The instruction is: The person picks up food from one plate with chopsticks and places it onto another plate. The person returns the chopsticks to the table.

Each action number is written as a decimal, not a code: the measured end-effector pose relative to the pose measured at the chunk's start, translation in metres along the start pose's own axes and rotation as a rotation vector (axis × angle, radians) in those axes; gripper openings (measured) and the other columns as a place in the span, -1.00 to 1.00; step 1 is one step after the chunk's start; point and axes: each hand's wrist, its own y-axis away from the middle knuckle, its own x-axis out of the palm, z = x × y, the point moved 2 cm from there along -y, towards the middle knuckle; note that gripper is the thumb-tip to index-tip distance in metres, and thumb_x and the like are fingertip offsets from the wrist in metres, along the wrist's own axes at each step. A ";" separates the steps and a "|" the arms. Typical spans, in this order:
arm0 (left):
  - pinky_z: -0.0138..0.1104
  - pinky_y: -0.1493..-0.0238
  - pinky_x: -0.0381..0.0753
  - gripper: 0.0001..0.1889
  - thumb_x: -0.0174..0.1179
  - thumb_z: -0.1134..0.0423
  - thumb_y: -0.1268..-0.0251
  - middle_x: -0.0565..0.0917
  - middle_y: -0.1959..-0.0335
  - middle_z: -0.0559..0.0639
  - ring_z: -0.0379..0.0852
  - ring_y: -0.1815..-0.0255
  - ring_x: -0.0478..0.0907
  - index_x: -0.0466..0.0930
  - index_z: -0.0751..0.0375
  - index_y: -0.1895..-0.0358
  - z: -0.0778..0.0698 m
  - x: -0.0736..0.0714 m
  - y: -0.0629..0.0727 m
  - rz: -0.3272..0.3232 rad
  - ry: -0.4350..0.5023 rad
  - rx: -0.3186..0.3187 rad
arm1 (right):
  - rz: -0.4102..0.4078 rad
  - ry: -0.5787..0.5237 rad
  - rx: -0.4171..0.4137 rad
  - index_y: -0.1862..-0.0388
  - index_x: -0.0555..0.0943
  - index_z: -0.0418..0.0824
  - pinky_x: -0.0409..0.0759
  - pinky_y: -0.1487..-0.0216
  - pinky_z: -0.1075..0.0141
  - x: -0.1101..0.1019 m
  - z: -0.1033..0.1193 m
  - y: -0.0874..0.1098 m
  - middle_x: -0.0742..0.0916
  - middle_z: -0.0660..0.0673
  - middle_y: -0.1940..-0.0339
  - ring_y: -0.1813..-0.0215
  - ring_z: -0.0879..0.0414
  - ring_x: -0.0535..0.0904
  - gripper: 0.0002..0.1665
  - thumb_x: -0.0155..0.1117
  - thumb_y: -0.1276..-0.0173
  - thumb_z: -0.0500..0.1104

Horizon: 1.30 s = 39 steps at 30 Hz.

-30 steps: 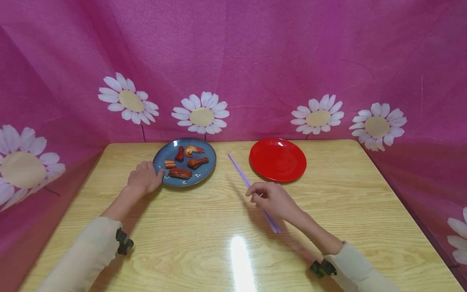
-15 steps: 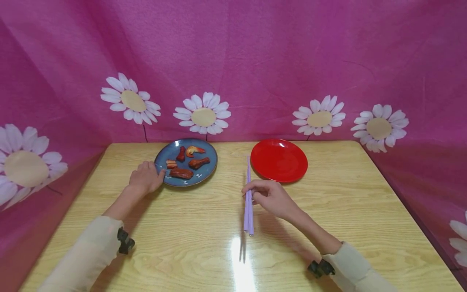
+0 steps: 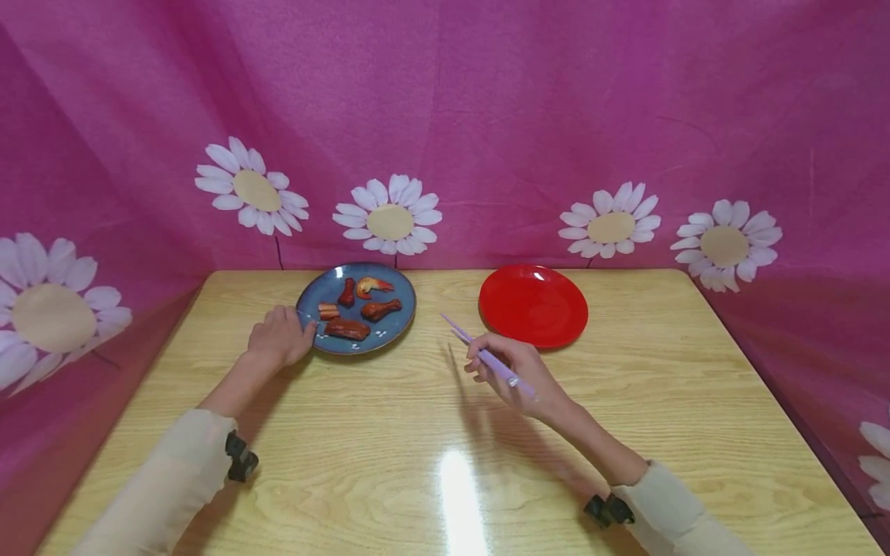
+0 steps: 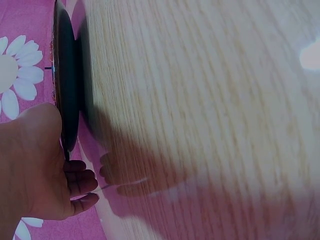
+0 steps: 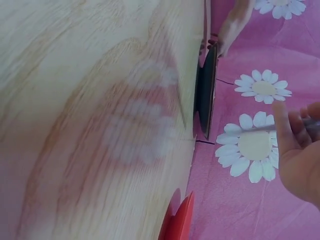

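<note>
At the left of the table, my left hand (image 3: pixel 278 338) pinches the rim of a blue plate (image 3: pixel 385 333), thumb on the upper side and fingers below, as the left wrist view shows. On that plate lie a shrimp (image 3: pixel 374 287), a drumstick (image 3: pixel 381 310), a smaller dark red drumstick (image 3: pixel 346 292), a few short light-brown sticks (image 3: pixel 328 311) and a brown slab of meat (image 3: pixel 348 329). My right hand (image 3: pixel 514 371) grips a pair of purple chopsticks (image 3: pixel 497 366) above the table, tips pointing toward the blue plate. Behind that hand sits a bare red plate (image 3: pixel 533 305).
Both plates stand near the far edge of the wooden table (image 3: pixel 389 455). A pink cloth (image 3: pixel 487 116) with daisies hangs behind and on both sides. A bright reflection lies on the front of the tabletop.
In my right hand the chopsticks swung from slanting left to upright in view, then back to a leftward slant, their rear ends now over the hand. My left hand stayed at the plate's rim.
</note>
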 end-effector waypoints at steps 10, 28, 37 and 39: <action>0.15 -0.01 0.45 -0.34 -0.17 0.03 -0.55 0.36 0.03 0.48 0.33 -0.01 0.37 0.21 0.77 -0.18 0.000 -0.001 -0.001 0.014 0.005 0.002 | -0.116 -0.010 -0.079 0.39 0.57 -0.36 0.71 0.24 0.13 -0.001 0.006 -0.003 0.69 -0.22 0.41 0.36 -0.11 0.69 -0.81 0.06 -0.43 -0.42; 0.15 -0.09 0.41 -0.33 -0.17 0.02 -0.56 0.35 -0.04 0.49 0.33 -0.07 0.34 0.18 0.76 -0.22 -0.001 -0.001 0.000 0.023 0.020 -0.012 | -0.171 -0.213 0.108 0.09 0.46 -0.46 0.70 0.24 0.19 -0.001 0.002 -0.019 0.56 -0.42 0.33 0.37 0.02 0.66 -0.80 -0.09 -0.53 -0.34; 0.12 -0.05 0.41 -0.34 -0.17 0.01 -0.57 0.35 0.01 0.45 0.29 -0.02 0.35 0.19 0.74 -0.22 0.001 0.000 -0.001 0.028 0.026 -0.016 | -0.226 -0.289 0.163 0.24 0.47 -0.55 0.71 0.27 0.21 0.000 -0.004 -0.029 0.59 -0.43 0.37 0.40 0.06 0.67 -0.81 0.13 -0.47 -0.36; 0.12 -0.04 0.41 -0.34 -0.17 0.02 -0.57 0.35 0.01 0.44 0.29 -0.01 0.34 0.19 0.74 -0.21 0.001 0.000 -0.001 0.030 0.024 -0.017 | -0.244 -0.300 0.161 0.24 0.51 -0.58 0.71 0.23 0.19 0.000 -0.005 -0.031 0.60 -0.48 0.34 0.37 0.08 0.68 -0.80 0.18 -0.45 -0.37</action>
